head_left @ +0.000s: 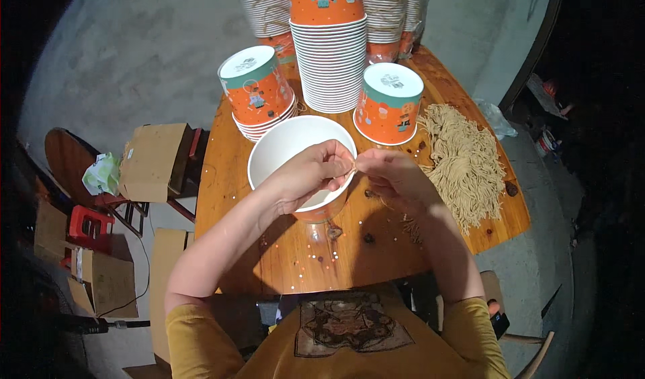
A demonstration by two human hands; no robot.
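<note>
Paper bucket (279, 144), one standing open on the wooden table (248, 271), mouth upward, directly in front of the person; its inside is plain white and looks empty where it shows, its rim is white and round, and a strip of orange wall shows below; two hands meet over its right edge, the left hand (328, 166) covering part of the opening and the right hand (396, 177) just beyond the rim; on each, thumb and forefinger are pressed together, the two pinches nearly touching, though what sits between them is too small to tell; beyond stand two upside-down buckets with white bases and green bands, the left one (252, 87) atop a few nested rims, the right one (390, 107) on the tabletop; one tall stack (329, 63) rises between them, with at least two wrapped stacks (262, 6) behind; one heap of tan cord (467, 167) lies at the right; pale specks, too many to count, dot the wood.
</note>
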